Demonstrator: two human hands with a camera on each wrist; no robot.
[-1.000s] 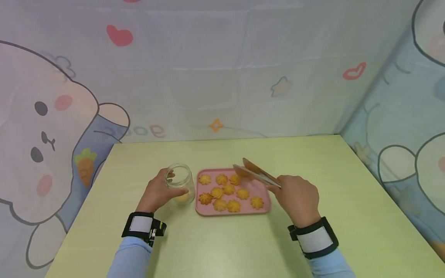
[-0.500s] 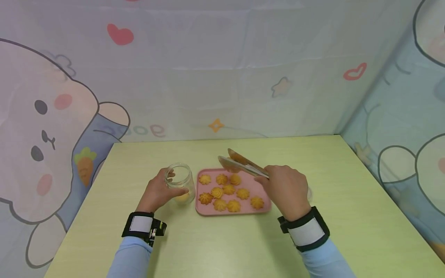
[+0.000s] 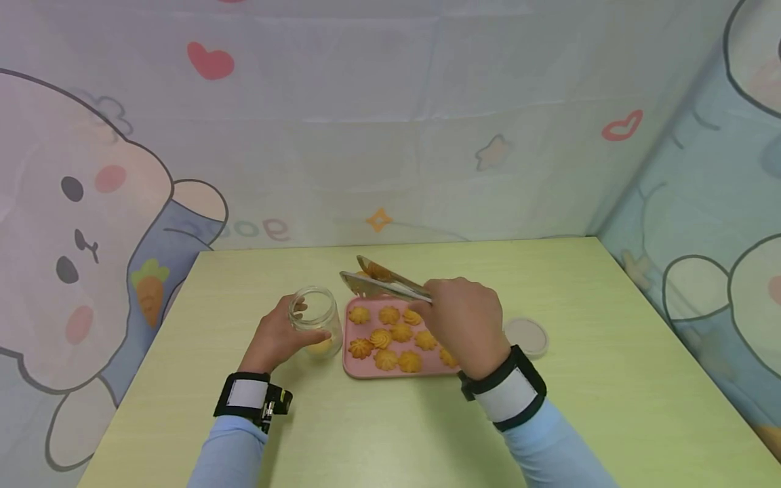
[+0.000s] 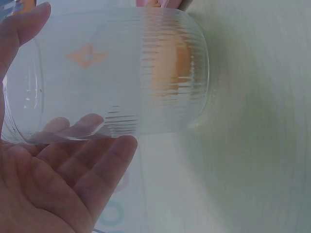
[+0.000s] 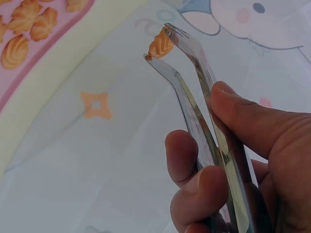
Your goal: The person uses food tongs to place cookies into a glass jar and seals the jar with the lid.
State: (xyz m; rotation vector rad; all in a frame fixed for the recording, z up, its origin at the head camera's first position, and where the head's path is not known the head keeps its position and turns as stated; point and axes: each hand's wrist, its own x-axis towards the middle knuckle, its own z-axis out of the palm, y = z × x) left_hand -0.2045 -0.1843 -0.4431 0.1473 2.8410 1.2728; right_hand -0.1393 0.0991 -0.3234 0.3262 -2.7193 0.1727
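Note:
My left hand [image 3: 277, 339] grips a clear glass jar [image 3: 331, 331] that stands uncovered on the table, thumb on one side and fingers on the other. One golden cookie [image 4: 172, 65] lies at the jar's bottom in the left wrist view. My right hand [image 3: 465, 327] holds metal tongs [image 5: 187, 92], whose tips pinch a swirled cookie [image 5: 162, 44] in the right wrist view. In the head view the tongs hang above the far left corner of a pink tray [image 3: 360, 370], a little right of the jar's mouth. Several piped cookies [image 3: 401, 332] lie on that tray.
A round whitish lid [image 3: 527, 337] lies on the pale wooden table [image 3: 342, 434], right of the tray. A printed fabric backdrop [image 3: 366, 135] rises behind the table's far edge, and more of it stands along the sides.
My right hand has moved left with the tongs and the cookie, from over the tray's right part towards the jar. The lid has come into view. My left hand and jar stay still.

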